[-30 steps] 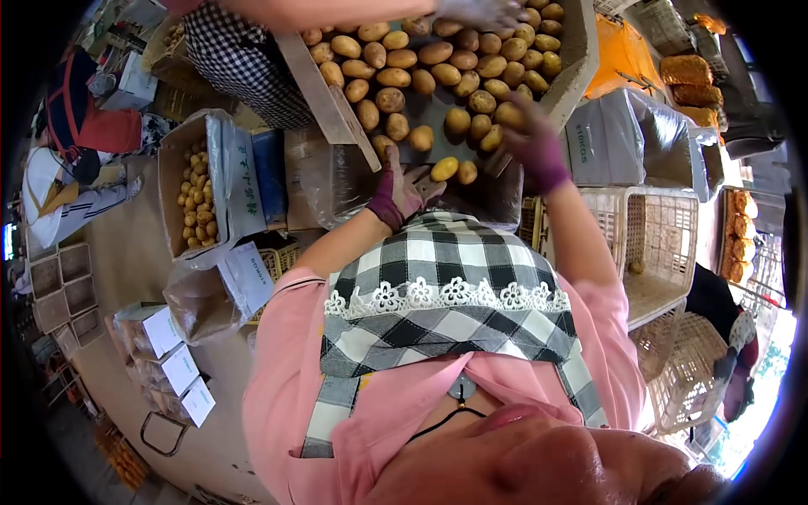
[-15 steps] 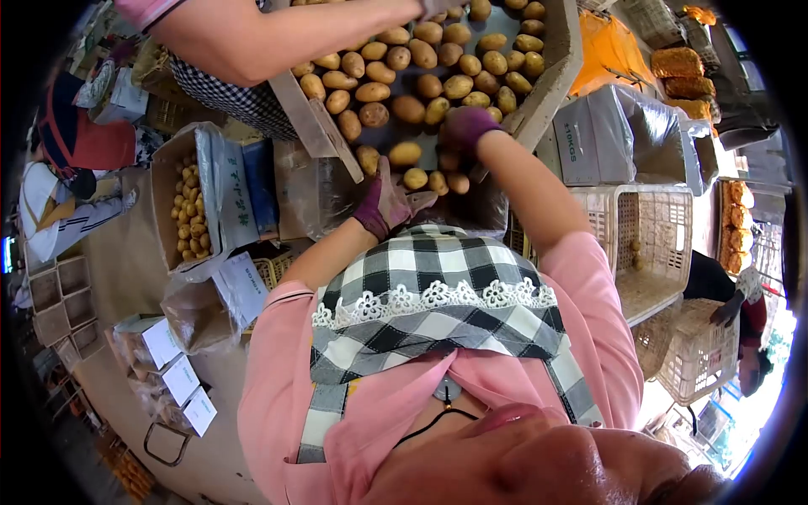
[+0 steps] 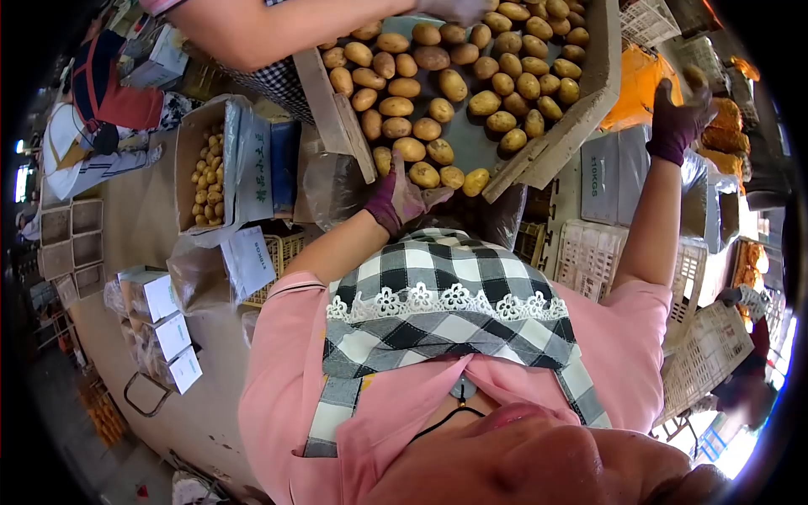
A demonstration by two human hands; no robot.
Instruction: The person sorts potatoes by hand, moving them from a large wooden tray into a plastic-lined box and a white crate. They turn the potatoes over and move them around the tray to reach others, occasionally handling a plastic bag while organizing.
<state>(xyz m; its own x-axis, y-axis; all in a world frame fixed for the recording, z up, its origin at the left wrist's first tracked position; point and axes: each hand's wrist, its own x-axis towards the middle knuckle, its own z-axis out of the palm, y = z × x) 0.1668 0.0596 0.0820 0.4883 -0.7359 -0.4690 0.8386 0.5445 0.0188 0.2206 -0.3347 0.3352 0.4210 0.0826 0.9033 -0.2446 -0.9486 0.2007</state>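
Observation:
My left hand point(image 3: 402, 200), in a purple and pale glove, lies with its fingers spread at the mouth of the sorting tray point(image 3: 530, 160). Its fingertips are right beside the nearest potatoes point(image 3: 424, 175). Out to the right, my right hand point(image 3: 680, 122) is raised in a purple glove, thumb and fingers apart. A brown, potato-like lump point(image 3: 694, 77) shows just beyond its fingertips. Many potatoes point(image 3: 432, 58) lie spread over the tray's dark bottom.
Another person's gloved hand point(image 3: 454, 8) reaches over the tray's far end. A carton of potatoes point(image 3: 208, 181) stands left. On the right are a grey carton point(image 3: 608, 181), plastic crates point(image 3: 589, 257) and an orange bag point(image 3: 637, 84). More people are at both sides.
My right hand has left the potatoes in the tray and swung out to the upper right. My left hand stays at the tray mouth. The whole view has shifted a little.

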